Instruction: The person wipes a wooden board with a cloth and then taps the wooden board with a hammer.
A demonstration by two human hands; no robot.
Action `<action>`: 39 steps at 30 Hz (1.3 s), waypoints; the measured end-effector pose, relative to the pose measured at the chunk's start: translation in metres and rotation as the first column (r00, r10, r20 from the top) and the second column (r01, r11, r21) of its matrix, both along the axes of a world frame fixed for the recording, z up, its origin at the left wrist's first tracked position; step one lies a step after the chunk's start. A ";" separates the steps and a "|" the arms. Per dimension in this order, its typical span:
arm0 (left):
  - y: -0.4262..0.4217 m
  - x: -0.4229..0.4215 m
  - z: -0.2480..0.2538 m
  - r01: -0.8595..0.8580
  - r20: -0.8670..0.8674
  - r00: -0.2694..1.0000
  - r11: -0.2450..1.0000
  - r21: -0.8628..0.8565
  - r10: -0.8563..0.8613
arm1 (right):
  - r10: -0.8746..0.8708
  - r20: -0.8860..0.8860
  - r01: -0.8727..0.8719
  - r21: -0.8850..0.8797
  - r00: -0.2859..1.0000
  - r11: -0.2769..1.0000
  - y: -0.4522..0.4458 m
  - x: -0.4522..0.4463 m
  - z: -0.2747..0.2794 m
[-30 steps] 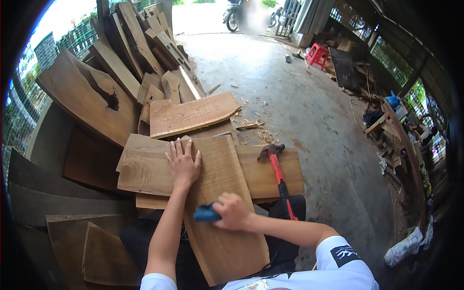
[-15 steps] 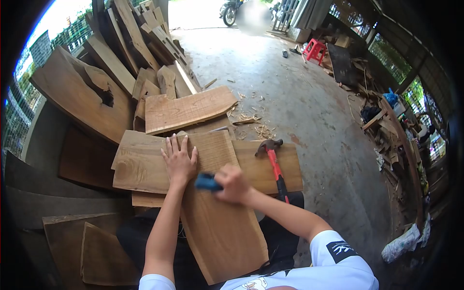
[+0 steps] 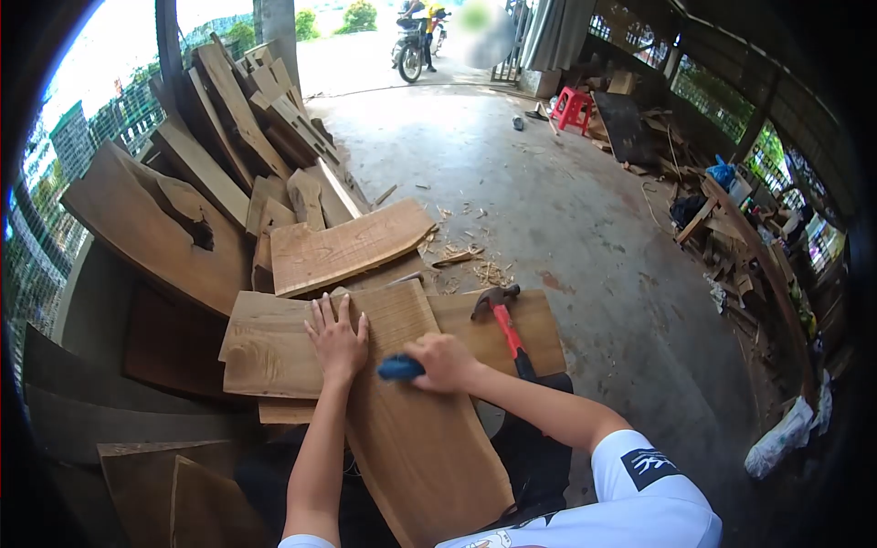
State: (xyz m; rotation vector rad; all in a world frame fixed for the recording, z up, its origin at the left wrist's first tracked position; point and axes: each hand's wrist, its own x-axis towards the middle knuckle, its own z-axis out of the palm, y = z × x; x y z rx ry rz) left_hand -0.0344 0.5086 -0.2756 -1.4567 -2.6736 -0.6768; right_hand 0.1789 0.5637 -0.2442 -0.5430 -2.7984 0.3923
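A long wooden board [image 3: 429, 447] lies slanted over my lap, crossing a wider plank [image 3: 269, 352] beneath it. My left hand [image 3: 339, 342] rests flat with fingers spread near the far left edge of the long board. My right hand [image 3: 443, 363] is wrapped round a blue object [image 3: 400, 367], held against the middle of the board; what kind of object it is cannot be made out. A claw hammer [image 3: 505, 321] with a red and black handle lies on the right part of the plank, just beyond my right hand.
A cut board [image 3: 352, 245] lies beyond the planks, near wood shavings [image 3: 493, 273]. Tall slabs [image 3: 164, 228] lean at the left. A red stool [image 3: 573, 109] and scrap wood stand at the right. A person [image 3: 427, 32] is by a motorcycle [image 3: 409, 57] outside.
The view has tilted up, showing more of the outside. My right hand moved the blue object up the board from its lower position one second ago. My left hand stayed on the board.
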 end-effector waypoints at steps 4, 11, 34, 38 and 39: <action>-0.003 -0.001 -0.006 -0.019 -0.011 1.000 1.000 0.000 0.019 | 0.003 -0.025 -0.002 0.021 1.000 1.000 -0.048 -0.001 -0.002; -0.002 0.000 0.000 -0.014 -0.015 1.000 1.000 -0.014 0.014 | 0.017 -0.133 -0.016 0.009 0.991 1.000 -0.016 -0.003 -0.010; 0.001 -0.008 -0.016 -0.018 -0.050 0.999 0.999 0.045 0.020 | -0.020 -0.127 0.024 0.030 0.992 0.999 0.032 -0.045 -0.011; 0.002 -0.008 -0.013 -0.033 -0.046 0.998 0.999 -0.010 0.032 | -0.359 -0.274 0.389 0.062 0.892 0.919 0.069 -0.060 -0.025; 0.003 -0.010 -0.015 -0.026 -0.055 0.998 1.000 0.008 0.026 | -0.295 -0.252 0.314 0.037 0.922 0.949 0.050 -0.061 -0.022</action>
